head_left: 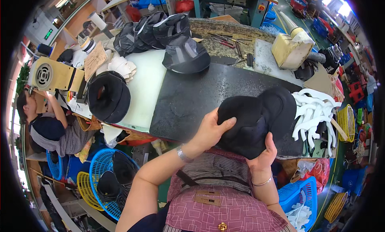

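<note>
Black cap (242, 117) sits in both hands above the near right part of the black mat (184, 105). The left hand (210, 129) is clamped on the cap's left edge, its thumb lying on top; the right hand (262, 156) presses its thumb to the near edge. Fingers of both hands are mostly hidden beneath, so I cannot tell how far round each grip reaches.

The step in hand looks like holding and shaping or checking the cap. A next move with it would call for both grips keeping the edge while it is turned, without creasing the cloth, which looks soft.

White strips (317, 115) lie just right of the mat, grey-and-black caps (184, 55) at its far left, and a stack of black pieces (108, 96) to its left.
</note>
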### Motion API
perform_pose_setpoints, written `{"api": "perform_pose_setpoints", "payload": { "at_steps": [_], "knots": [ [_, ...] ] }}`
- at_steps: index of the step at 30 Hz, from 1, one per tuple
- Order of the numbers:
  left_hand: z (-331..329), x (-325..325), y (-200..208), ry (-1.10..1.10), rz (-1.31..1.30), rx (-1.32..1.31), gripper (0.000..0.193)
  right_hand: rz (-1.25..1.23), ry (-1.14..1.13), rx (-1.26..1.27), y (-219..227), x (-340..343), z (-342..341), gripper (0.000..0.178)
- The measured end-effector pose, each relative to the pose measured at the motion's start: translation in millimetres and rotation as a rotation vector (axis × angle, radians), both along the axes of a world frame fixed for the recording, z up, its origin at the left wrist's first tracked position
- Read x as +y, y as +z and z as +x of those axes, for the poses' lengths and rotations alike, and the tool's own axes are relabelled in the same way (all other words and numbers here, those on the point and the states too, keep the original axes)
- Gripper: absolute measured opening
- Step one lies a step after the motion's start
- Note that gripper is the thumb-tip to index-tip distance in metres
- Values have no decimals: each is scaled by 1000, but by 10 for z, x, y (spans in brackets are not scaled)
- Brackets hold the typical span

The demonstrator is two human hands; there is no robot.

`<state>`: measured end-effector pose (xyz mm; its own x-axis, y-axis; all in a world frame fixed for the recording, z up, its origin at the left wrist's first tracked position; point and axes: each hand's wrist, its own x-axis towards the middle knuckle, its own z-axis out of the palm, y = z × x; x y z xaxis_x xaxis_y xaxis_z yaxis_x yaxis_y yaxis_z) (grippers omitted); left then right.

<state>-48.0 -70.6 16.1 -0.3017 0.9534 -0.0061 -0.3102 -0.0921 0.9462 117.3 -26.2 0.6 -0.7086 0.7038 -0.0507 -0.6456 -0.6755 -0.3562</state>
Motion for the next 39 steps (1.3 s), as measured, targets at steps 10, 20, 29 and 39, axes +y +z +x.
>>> {"api": "perform_pose_setpoints", "payload": {
  "at_steps": [10, 20, 29, 39],
  "knots": [
    [-319, 34, -66, -570, -276, 57, 30, -167, -20, 99, -62, 229, 57, 60],
    [-118, 146, -89, -345, -243, 341, 35, 106, -101, -449, 28, 4, 50, 53],
    [-15, -191, 276, 203, 663, 1370, 44, -28, -110, -422, 150, 72, 37, 39],
    [-88, -151, 162, -325, 60, 972, 24, 505, -266, -614, 227, -68, 59, 29]
  ]
}}
